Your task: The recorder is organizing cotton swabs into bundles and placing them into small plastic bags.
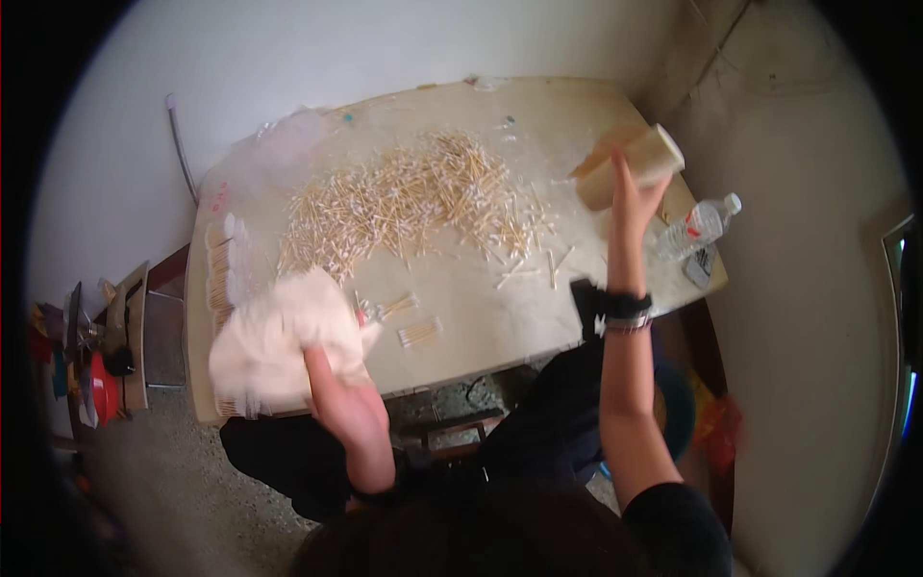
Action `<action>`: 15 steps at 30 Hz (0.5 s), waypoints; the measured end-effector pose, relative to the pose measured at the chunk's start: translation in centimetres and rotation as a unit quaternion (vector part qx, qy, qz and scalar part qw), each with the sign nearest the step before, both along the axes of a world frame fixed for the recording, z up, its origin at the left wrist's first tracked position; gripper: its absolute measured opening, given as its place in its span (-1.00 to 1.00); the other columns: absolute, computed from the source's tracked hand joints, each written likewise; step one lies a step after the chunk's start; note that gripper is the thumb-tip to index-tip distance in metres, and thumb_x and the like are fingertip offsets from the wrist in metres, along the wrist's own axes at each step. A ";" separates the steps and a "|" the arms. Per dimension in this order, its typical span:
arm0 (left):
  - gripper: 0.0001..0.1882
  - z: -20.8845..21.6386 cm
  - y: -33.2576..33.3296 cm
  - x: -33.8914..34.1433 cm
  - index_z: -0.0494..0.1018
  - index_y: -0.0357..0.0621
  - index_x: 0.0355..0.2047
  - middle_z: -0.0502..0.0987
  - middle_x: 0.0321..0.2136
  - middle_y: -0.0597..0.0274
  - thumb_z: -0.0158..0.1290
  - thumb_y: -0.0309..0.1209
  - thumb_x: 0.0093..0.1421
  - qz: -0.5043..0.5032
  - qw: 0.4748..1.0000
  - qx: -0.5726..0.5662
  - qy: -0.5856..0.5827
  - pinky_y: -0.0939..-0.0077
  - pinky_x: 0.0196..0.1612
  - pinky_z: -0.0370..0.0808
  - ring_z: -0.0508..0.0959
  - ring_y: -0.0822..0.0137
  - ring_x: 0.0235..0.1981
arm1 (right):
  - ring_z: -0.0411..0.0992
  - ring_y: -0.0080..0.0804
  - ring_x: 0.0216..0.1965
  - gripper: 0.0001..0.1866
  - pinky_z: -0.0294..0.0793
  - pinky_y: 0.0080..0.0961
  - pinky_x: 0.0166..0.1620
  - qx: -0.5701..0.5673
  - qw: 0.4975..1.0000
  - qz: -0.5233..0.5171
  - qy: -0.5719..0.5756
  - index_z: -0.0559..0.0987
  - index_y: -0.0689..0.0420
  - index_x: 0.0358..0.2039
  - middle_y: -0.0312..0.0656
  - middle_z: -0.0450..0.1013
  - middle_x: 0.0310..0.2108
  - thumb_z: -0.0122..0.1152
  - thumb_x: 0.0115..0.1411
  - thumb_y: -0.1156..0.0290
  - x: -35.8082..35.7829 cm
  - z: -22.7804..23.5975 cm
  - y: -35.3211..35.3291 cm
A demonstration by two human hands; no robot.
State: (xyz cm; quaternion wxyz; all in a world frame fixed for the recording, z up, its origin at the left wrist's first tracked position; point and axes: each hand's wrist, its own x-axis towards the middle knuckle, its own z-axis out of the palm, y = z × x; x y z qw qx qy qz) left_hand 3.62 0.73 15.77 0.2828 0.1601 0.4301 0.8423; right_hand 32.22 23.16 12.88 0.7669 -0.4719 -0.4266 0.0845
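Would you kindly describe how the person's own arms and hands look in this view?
Both the left hand and the right hand are bare, with no gloves. The right wrist wears a broad black band beside a thinner, metallic-looking band. A short black sleeve ends above the right elbow; the left sleeve is too dark to make out.

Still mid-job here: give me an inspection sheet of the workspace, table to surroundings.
Surface: pale table, partly covered.
Job's things: heaped cotton swabs; small swab pack near the front edge; swab row along the left edge.
Clutter: clear bottle at the right edge.
Grips: left hand holds a cream cloth-like item, blurred; right hand holds a tan cylinder.
Cables: possible dark cord, right wall; grey tube, left.
Surroundings: pale walls, speckled floor.
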 end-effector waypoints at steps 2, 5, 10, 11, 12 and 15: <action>-0.48 0.8 1.4 -1.1 0.13 -0.34 0.16 0.26 0.12 0.14 -0.04 -0.43 0.23 -0.022 0.999 -0.025 -0.007 0.37 0.11 0.28 0.32 0.29 0.09 | 0.43 -0.30 -0.20 -0.37 0.41 -0.40 -0.12 -0.031 0.996 -0.055 -0.061 0.36 0.21 -0.08 -0.15 0.43 -0.22 0.45 -0.13 0.28 3.4 1.2 4.3; -0.51 0.9 0.7 -0.7 0.16 -0.36 0.13 0.31 0.07 0.12 -0.04 -0.45 0.22 -0.054 0.997 -0.048 -0.027 0.40 0.10 0.28 0.35 0.31 0.05 | 0.42 -0.19 -0.14 -0.35 0.37 -0.31 -0.07 -0.111 0.967 -0.162 -0.163 0.40 0.21 -0.14 -0.04 0.44 -0.22 0.50 -0.23 0.24 9.5 -1.3 7.7; -0.50 -0.6 1.0 0.4 0.17 -0.37 0.13 0.32 0.06 0.12 -0.01 -0.50 0.19 -0.131 0.985 -0.111 0.031 0.46 0.11 0.24 0.34 0.33 0.05 | 0.46 -0.14 -0.17 -0.36 0.39 -0.29 -0.08 -0.204 0.957 -0.152 -0.140 0.42 0.17 -0.15 -0.07 0.48 -0.25 0.50 -0.25 0.24 15.3 -5.8 9.4; -0.50 -0.7 1.2 0.6 0.17 -0.37 0.13 0.32 0.06 0.12 -0.01 -0.50 0.19 -0.133 0.985 -0.109 0.032 0.46 0.11 0.24 0.34 0.33 0.05 | 0.46 -0.14 -0.17 -0.36 0.39 -0.29 -0.08 -0.202 0.957 -0.154 -0.139 0.42 0.17 -0.15 -0.07 0.48 -0.25 0.50 -0.25 0.24 16.1 -6.6 9.5; -0.50 -0.9 1.3 0.8 0.17 -0.37 0.13 0.32 0.06 0.12 -0.01 -0.50 0.19 -0.159 0.979 -0.119 0.040 0.47 0.12 0.23 0.34 0.33 0.05 | 0.45 -0.18 -0.15 -0.33 0.40 -0.32 -0.07 -0.224 0.947 -0.179 -0.141 0.39 0.17 -0.12 -0.07 0.47 -0.23 0.50 -0.25 0.24 16.4 -7.4 9.5; -0.48 -1.2 1.5 1.7 0.16 -0.36 0.14 0.33 0.05 0.13 0.00 -0.50 0.19 -0.175 0.971 -0.153 0.050 0.47 0.12 0.22 0.34 0.35 0.05 | 0.41 -0.17 -0.08 -0.22 0.37 -0.36 -0.01 -0.239 0.942 -0.192 -0.138 0.32 0.18 -0.02 -0.03 0.42 -0.13 0.50 -0.25 0.23 17.7 -8.4 9.4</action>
